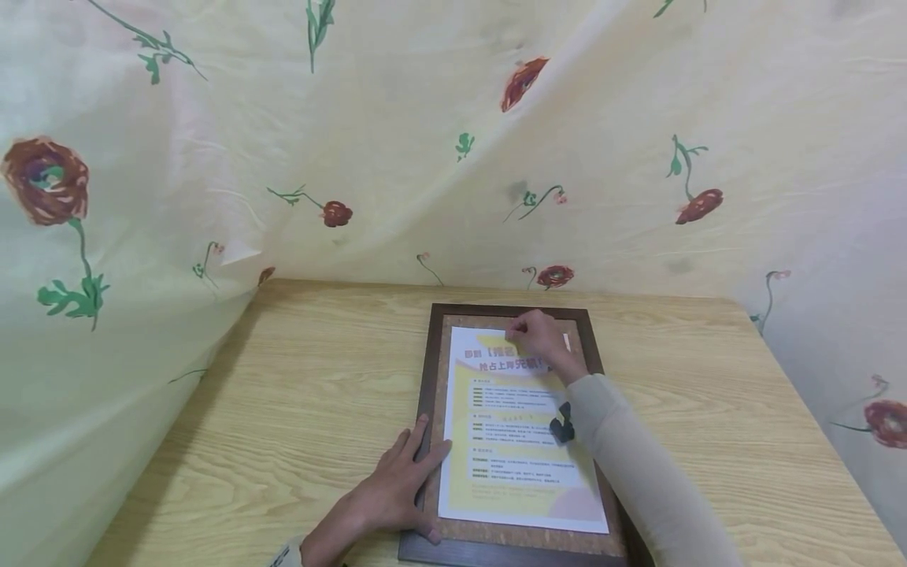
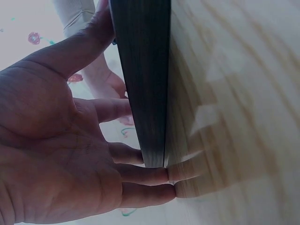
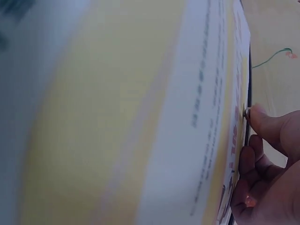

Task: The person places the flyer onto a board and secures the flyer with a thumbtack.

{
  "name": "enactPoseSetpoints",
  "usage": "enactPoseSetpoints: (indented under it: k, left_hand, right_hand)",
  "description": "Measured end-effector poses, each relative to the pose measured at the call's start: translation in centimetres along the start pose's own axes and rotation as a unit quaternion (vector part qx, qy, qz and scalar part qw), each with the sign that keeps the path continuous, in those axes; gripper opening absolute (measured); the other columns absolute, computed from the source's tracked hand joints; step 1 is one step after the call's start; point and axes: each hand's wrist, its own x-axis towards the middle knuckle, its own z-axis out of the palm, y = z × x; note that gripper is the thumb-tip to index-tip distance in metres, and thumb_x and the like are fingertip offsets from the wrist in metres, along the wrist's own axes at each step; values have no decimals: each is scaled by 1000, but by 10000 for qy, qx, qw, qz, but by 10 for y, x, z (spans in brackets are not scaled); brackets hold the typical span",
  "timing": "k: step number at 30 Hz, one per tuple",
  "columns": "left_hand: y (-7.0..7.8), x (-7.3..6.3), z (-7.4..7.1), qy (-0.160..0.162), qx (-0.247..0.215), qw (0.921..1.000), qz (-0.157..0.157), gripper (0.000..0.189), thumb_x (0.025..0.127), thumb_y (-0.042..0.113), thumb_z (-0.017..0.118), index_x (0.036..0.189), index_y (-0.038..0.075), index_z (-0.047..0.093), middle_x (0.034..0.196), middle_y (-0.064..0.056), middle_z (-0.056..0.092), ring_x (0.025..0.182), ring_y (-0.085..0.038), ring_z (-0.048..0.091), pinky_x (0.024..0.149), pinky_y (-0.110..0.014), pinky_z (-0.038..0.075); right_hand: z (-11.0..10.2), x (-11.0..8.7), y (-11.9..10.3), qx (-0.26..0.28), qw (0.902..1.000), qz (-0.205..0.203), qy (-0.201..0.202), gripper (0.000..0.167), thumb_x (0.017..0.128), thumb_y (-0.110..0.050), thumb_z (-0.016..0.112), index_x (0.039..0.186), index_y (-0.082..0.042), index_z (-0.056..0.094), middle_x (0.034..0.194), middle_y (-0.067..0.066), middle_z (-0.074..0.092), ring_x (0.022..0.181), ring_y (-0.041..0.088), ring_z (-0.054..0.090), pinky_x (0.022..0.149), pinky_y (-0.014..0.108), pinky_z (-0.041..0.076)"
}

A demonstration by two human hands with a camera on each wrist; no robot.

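Observation:
A yellow and white printed poster (image 1: 524,472) lies on a cork board (image 1: 496,534) with a dark brown wooden frame (image 1: 431,378). At the poster's top edge is my right hand (image 1: 538,335). In the right wrist view its thumb tip bears on a small shiny thumbtack (image 3: 247,113), which the hand pinches against the paper; the other fingers (image 3: 255,164) are curled. My left hand (image 1: 390,488) rests spread on the frame's left side, one fingertip touching the poster. Seen in the left wrist view, straight fingers (image 2: 145,197) reach past the frame's side to the tabletop.
The board lies on a light wood-grain table (image 1: 319,378). Behind and beside the table hangs a cream cloth (image 1: 397,142) printed with red flowers. A small black object (image 1: 563,425) shows over the poster beside the right sleeve (image 1: 638,457).

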Motion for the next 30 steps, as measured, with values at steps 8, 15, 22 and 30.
enactPoseSetpoints:
  k: [8, 15, 22, 30]
  left_hand:
    - [2, -1, -1, -43, -43, 9999, -83, 115, 53, 44, 94, 151, 12, 42, 161, -26, 6, 138, -61, 14, 103, -74, 24]
    - [2, -1, -2, -74, -71, 9998, -141, 116, 52, 44, 94, 151, 11, 42, 161, -26, 6, 138, -60, 14, 103, -74, 23]
    - [2, -1, 0, -46, -78, 9999, -126, 116, 53, 43, 94, 151, 12, 42, 161, -26, 5, 138, -60, 14, 103, -74, 24]
    - [3, -1, -2, -3, -60, 9999, -125, 115, 52, 42, 94, 151, 12, 42, 161, -26, 6, 138, -60, 14, 102, -74, 24]
  right_hand:
    - [2, -2, -1, -44, 9998, 173, -35, 11, 94, -11, 68, 95, -5, 77, 94, 8, 71, 85, 24, 60, 81, 40, 47]
    - [3, -1, -2, 10, 9994, 343, 109, 10, 94, -12, 68, 93, -7, 77, 94, 8, 70, 87, 24, 60, 84, 41, 46]
    - [6, 2, -2, 24, 9981, 514, 348, 8, 92, -13, 70, 93, -7, 75, 93, 8, 70, 88, 25, 61, 85, 44, 46]
    - [5, 2, -3, -18, 9981, 449, 415, 10, 92, -13, 71, 95, -6, 75, 93, 9, 71, 86, 25, 62, 82, 43, 47]
